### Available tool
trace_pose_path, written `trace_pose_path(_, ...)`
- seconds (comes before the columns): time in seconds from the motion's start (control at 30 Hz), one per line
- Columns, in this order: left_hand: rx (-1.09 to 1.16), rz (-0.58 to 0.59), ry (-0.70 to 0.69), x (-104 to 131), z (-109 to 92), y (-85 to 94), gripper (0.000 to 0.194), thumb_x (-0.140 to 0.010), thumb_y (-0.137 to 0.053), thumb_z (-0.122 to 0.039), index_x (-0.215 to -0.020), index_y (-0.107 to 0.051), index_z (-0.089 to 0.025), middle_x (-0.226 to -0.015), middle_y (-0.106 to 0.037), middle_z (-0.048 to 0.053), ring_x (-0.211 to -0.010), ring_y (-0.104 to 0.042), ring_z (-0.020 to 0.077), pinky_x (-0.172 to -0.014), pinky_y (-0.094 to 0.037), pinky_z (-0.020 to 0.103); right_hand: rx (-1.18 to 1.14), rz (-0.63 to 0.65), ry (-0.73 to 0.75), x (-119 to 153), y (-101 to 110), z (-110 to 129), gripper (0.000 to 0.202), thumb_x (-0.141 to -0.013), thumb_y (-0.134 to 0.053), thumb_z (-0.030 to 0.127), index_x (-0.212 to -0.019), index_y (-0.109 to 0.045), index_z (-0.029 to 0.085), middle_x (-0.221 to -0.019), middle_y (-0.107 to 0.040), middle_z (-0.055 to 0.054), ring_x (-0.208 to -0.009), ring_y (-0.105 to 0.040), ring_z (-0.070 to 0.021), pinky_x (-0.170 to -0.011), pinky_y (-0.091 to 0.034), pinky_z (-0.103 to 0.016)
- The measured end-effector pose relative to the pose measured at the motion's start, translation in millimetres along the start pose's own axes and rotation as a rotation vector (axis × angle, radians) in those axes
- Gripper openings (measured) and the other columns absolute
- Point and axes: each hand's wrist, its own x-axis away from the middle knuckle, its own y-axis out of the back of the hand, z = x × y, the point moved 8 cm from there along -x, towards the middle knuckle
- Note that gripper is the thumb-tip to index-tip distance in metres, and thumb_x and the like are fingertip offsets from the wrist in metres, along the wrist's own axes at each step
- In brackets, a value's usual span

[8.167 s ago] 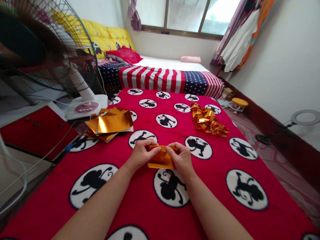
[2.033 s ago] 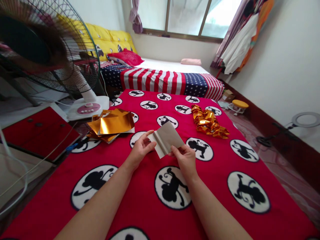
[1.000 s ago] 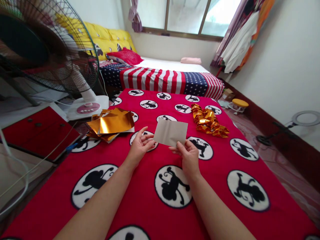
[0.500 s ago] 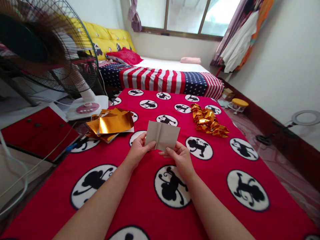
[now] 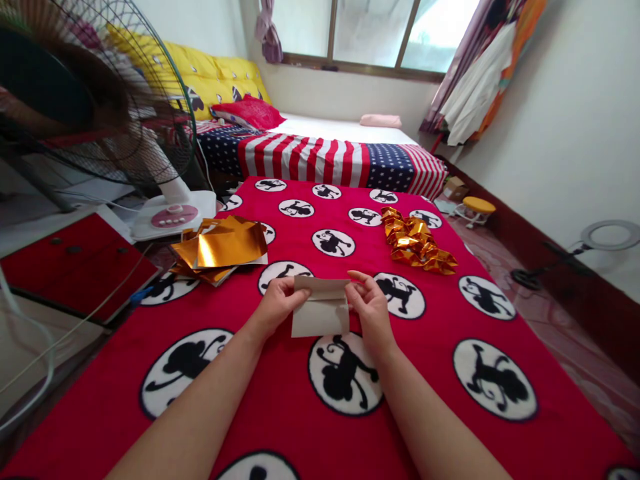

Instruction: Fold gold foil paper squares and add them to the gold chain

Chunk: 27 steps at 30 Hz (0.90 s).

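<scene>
Pale sheet (image 5: 320, 321) has just been turned: its crease, roughly upright half a second ago, now runs crosswise between the fingertips. My reading: the turn brings the crease within reach of both thumbs. Left hand (image 5: 277, 305) pinches the left edge, thumb on top. Right hand (image 5: 371, 308) at the right edge, forefinger raised; can't tell whether it grips. Gold sheets (image 5: 233, 248) beyond left fingers, folded gold pieces (image 5: 417, 241) beyond right.

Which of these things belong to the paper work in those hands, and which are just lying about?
Likely part of the work:
creased sheet, in the left hand, the right hand at its edge
piled gold sheets
folded-looking gold pieces

Seemingly just around:
fan
yellow stool
red cushion
pink bundle
</scene>
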Motion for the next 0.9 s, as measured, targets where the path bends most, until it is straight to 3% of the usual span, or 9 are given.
trace_pose_path(0.13,0.024,0.072,-0.045,0,-2,-8.7,0.033,-0.072,-0.074,-0.033,-0.099,-0.071,-0.015,-0.089,-0.074,0.006,-0.081,-0.068,0.0207,-0.069,-0.051,0.026,0.080,0.012,0.057,-1,-2,1,0.038,-0.072,-0.075,0.030,-0.107,-0.059,0.022,-0.088,-0.070,-0.002,-0.084,-0.066,-0.0181,-0.074,-0.051,-0.028)
trace_pose_path(0.23,0.043,0.029,-0.080,-3,0,-6.0,0.044,-0.073,-0.074,-0.034,-0.112,-0.065,-0.016,-0.093,-0.073,0.006,-0.085,-0.069,0.0207,-0.073,-0.052,0.027,0.127,-0.056,0.104,-2,5,3,0.037,-0.074,-0.073,0.030,-0.107,-0.060,0.021,-0.089,-0.069,-0.002,-0.083,-0.066,-0.0185,-0.075,-0.051,-0.030)
trace_pose_path(0.37,-0.044,-0.085,-0.116,-5,1,3.5,0.042,-0.074,-0.074,-0.033,-0.110,-0.062,-0.017,-0.077,-0.071,0.002,-0.072,-0.068,0.0174,-0.066,-0.049,0.024,0.154,-0.164,0.172,-3,14,9,0.035,-0.073,-0.073,0.029,-0.104,-0.058,0.021,-0.092,-0.065,-0.002,-0.075,-0.063,-0.0155,-0.068,-0.050,-0.027)
trace_pose_path(0.47,-0.007,-0.108,-0.109,-5,1,5.5,0.032,-0.074,-0.074,-0.034,-0.096,-0.057,-0.020,-0.070,-0.068,-0.002,-0.063,-0.065,0.0144,-0.059,-0.047,0.021,0.172,-0.196,0.205,-3,17,12,0.022,-0.075,-0.071,0.029,-0.091,-0.057,0.022,-0.092,-0.064,-0.001,-0.067,-0.060,-0.0127,-0.064,-0.048,-0.025)
trace_pose_path(0.63,0.076,-0.107,-0.109,-5,0,6.0,0.023,-0.069,-0.077,-0.033,-0.069,-0.060,-0.018,-0.066,-0.066,-0.002,-0.061,-0.061,0.0128,-0.056,-0.045,0.021,0.292,-0.127,0.299,-3,14,17,0.010,-0.080,-0.062,0.028,-0.073,-0.064,0.021,-0.105,-0.063,-0.005,-0.097,-0.061,-0.0206,-0.082,-0.049,-0.031)
trace_pose_path(0.8,0.090,-0.231,-0.029,-5,7,17.7,0.029,-0.064,-0.080,-0.038,-0.083,-0.076,-0.016,-0.082,-0.075,0.006,-0.070,-0.066,0.0178,-0.061,-0.050,0.025,0.413,-0.001,0.293,-6,8,15,0.024,-0.083,-0.051,0.020,-0.083,-0.074,0.023,-0.106,-0.065,-0.005,-0.105,-0.060,-0.0234,-0.095,-0.045,-0.040)
trace_pose_path(0.9,0.177,-0.251,0.041,-5,13,19.8,0.039,-0.061,-0.082,-0.039,-0.091,-0.077,-0.015,-0.085,-0.076,0.006,-0.068,-0.066,0.0177,-0.059,-0.053,0.026,0.413,0.075,0.309,-6,2,16,0.031,-0.078,-0.052,0.014,-0.094,-0.075,0.025,-0.110,-0.064,-0.005,-0.108,-0.059,-0.0226,-0.090,-0.050,-0.036)
